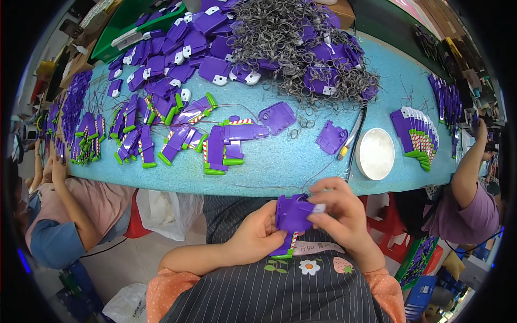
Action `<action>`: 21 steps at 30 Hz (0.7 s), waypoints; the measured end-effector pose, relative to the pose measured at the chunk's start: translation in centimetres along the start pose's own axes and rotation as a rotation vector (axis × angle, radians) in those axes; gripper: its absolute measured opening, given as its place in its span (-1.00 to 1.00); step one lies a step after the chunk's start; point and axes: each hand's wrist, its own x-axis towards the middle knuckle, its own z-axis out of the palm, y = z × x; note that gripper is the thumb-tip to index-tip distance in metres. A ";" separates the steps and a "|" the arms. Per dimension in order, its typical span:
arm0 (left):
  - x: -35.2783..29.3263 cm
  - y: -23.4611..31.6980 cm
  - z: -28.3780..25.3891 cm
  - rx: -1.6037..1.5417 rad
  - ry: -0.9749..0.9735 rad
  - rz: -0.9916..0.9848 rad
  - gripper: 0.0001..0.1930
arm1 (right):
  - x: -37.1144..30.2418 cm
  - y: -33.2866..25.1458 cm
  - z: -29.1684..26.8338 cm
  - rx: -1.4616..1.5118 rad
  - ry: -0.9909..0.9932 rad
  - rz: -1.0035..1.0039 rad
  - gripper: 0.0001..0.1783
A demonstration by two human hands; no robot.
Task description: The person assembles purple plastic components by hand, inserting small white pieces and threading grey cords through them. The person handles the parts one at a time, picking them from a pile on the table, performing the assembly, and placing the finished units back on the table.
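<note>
My left hand (257, 232) is closed on a purple plastic wing part (295, 211), held over my lap just off the table's front edge. Below that part hangs a strip with red-and-white stripes and a green end (282, 254). At its right side my right hand (340, 211) pinches the part's small white tip, with the index finger raised. A thin wire runs up from the part onto the table. Nearest on the table are a loose purple plate (332, 138), a screwdriver-like tool with a yellow piece (344, 149) and a round white dish (375, 154).
Purple parts with white corners (183, 48) heap at the back, beside a pile of grey wire rings (280, 37). Striped, green-ended wings (172, 141) lie at left. A fanned stack of wings (416, 134) lies at right. Other people sit at both sides.
</note>
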 end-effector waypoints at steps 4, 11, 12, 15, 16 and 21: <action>-0.4 0.6 0.4 -0.010 -0.006 -0.031 -0.49 | 0.9 1.8 0.2 0.108 -0.105 0.124 -0.77; -0.9 0.3 0.1 0.021 0.035 0.009 -0.55 | 1.1 1.5 1.7 0.098 -0.068 0.209 -0.77; -0.9 0.3 0.0 0.043 0.033 0.021 -0.56 | 0.9 1.6 1.8 0.067 -0.063 0.195 -0.75; -0.4 0.5 -0.4 0.075 -0.014 0.055 -0.60 | 0.9 1.4 1.9 0.011 0.007 0.156 -0.71; -0.3 0.8 -0.5 0.134 -0.003 0.033 -0.61 | 0.9 1.3 2.0 0.001 0.042 0.141 -0.70; -0.4 2.4 -0.4 0.372 0.005 0.076 -0.64 | 1.1 0.8 2.6 0.439 0.221 0.220 -0.73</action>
